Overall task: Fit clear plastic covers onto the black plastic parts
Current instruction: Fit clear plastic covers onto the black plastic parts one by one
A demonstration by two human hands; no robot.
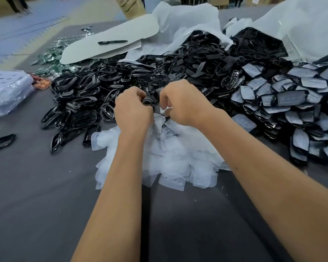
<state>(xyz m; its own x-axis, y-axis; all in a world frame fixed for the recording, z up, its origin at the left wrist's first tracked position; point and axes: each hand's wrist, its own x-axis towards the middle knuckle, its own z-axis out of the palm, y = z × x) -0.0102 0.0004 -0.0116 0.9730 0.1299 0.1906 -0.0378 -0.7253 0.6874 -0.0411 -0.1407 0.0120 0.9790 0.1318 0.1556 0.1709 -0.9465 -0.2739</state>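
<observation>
— Starting at the far left, what lies on the grey table (36, 195)?

— A stack of clear blister trays (7, 91) at the left edge; near it, one stray black frame (1, 141) lying apart; farther back, a heap of green circuit boards (53, 53) partly under a white sheet (112, 37) with a black marker (112, 42) on it.

— And the middle?

— A wide pile of black plastic parts (80, 99) spreads across; just near of it sits a pile of clear plastic covers (170, 159); both forearms reach over those covers.

— The hands?

— The left hand (133, 110) has its fingers curled around a black part (150, 98), held above the far edge of the covers; the right hand (184, 103) meets it, thumb and fingers pinching at the same piece; whether a cover is between them I cannot tell.

— To the right?

— Opened white bags (187, 21) spilling more black pieces; then a heap of covered parts (292, 103), clear fronts upward, at the right edge.
</observation>
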